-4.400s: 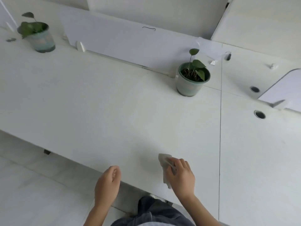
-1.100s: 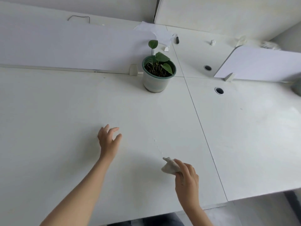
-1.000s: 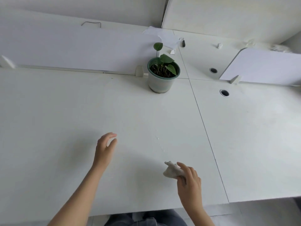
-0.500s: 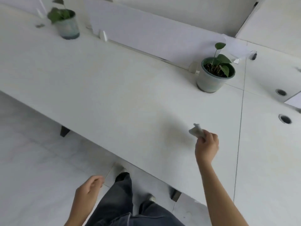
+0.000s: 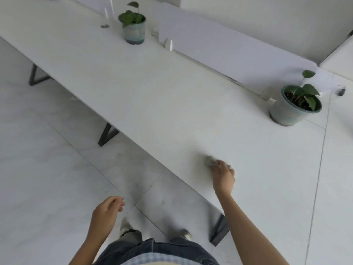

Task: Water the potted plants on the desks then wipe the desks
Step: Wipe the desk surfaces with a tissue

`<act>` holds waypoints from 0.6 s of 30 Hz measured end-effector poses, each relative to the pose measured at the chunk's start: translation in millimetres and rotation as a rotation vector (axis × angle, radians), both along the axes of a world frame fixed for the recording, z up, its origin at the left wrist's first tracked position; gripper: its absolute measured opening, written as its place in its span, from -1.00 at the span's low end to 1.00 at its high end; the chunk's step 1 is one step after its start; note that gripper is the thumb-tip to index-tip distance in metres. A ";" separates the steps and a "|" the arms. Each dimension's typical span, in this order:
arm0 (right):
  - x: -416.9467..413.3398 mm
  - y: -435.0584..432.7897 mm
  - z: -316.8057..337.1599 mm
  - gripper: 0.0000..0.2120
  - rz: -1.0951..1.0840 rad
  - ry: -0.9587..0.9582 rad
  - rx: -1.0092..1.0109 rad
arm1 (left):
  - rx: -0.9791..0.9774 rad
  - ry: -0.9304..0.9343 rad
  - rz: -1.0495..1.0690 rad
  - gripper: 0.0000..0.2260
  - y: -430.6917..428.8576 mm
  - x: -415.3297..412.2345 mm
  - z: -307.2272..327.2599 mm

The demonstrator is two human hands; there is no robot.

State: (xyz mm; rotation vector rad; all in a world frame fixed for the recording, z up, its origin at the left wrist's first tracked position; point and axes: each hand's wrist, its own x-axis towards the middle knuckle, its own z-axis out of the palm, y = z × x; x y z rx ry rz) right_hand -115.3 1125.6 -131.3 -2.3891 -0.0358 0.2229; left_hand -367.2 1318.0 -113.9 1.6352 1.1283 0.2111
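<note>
Right hand (image 5: 223,175) grips cloth (image 5: 209,162) (crumpled, it seems) against desk (image 5: 172,102).

Office, open-plan. Long white bench (image 5: 152,92) run of joined desks, low white divider panel (image 5: 229,46) along the back, dark angled metal legs (image 5: 107,134), small plant pots (image 5: 134,33) (image 5: 290,111), pale tiled floor (image 5: 47,169).

Pale tiled floor (image 5: 47,169); white wall (image 5: 267,20); white divider panel (image 5: 219,44).
</note>
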 end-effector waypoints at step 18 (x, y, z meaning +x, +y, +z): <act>-186.8 194.3 26.2 -0.66 0.536 0.193 0.120 | -0.069 0.005 0.286 -0.85 134.4 -112.1 -6.0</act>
